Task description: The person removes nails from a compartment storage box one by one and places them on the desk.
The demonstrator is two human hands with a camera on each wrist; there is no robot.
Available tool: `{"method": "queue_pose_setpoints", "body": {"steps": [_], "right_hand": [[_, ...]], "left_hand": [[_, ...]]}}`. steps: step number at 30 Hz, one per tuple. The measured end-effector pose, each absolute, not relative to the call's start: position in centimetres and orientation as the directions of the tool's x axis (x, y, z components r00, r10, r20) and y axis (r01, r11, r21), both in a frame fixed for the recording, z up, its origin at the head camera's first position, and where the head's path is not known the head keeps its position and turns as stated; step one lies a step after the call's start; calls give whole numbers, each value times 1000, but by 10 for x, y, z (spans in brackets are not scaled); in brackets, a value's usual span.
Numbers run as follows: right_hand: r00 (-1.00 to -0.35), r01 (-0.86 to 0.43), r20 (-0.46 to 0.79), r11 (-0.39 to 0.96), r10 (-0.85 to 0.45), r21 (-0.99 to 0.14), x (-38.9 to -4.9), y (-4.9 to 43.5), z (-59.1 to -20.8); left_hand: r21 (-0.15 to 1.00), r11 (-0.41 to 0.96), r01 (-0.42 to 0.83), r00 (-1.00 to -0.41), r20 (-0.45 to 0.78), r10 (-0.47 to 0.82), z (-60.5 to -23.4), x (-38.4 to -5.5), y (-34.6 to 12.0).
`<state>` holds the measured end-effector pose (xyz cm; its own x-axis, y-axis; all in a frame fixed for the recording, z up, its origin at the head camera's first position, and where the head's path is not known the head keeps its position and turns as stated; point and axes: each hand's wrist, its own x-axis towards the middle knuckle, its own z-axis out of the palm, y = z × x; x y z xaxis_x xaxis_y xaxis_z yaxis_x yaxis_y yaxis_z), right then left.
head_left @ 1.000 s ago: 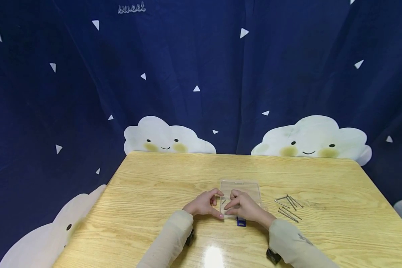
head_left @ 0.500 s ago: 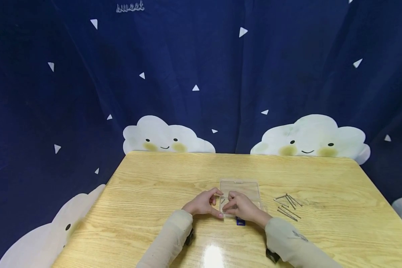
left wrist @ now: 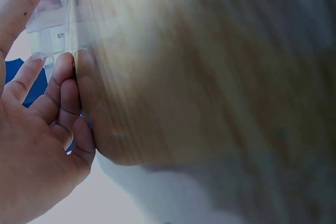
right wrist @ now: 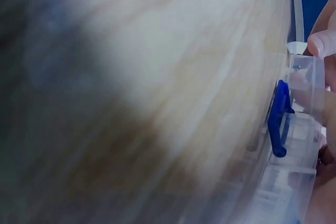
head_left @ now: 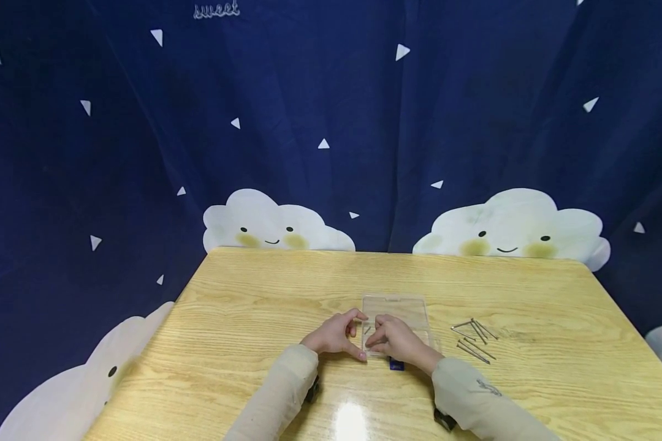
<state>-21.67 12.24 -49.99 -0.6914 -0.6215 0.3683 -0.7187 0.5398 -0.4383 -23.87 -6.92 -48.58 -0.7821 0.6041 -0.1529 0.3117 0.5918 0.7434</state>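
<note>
A clear plastic box (head_left: 394,308) lies with its lid swung back on the wooden table. My left hand (head_left: 336,334) holds its left side, with thumb at the near corner and index finger at the far corner. Inside the left part lies a small dark metal pin or nail (head_left: 367,331). My right hand (head_left: 398,340) reaches into the box, fingers bent and tips close together; whatever may be between them is hidden. A blue latch (right wrist: 280,121) hangs from the box's near side. In the left wrist view, fingers of my left hand (left wrist: 42,124) touch the box's edge.
Several long metal nails (head_left: 476,334) lie loose to the right of the box. The wooden table (head_left: 276,288) reaches back to a dark blue curtain (head_left: 309,92) with white clouds and triangles.
My right hand has shifted slightly left within the box, its fingertips lower and closer to the left thumb. My left hand, the box and the loose nails stay in place.
</note>
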Motion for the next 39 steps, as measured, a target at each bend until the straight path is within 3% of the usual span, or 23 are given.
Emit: {"method": "queue_pose_setpoints", "body": {"steps": [10, 18, 39], "right_hand": [[-747, -658, 336, 567, -574, -495, -212, 120, -499], [-783, -621, 309, 644, -540, -447, -211, 114, -500], [-773, -634, 352, 619, -528, -464, -213, 110, -504]], "left_hand": [[733, 602, 316, -785, -154, 600, -485, -239, -69], [740, 585, 334, -782, -130, 610, -484, -238, -69], [757, 561, 335, -777, -115, 619, -488, -240, -70]]}}
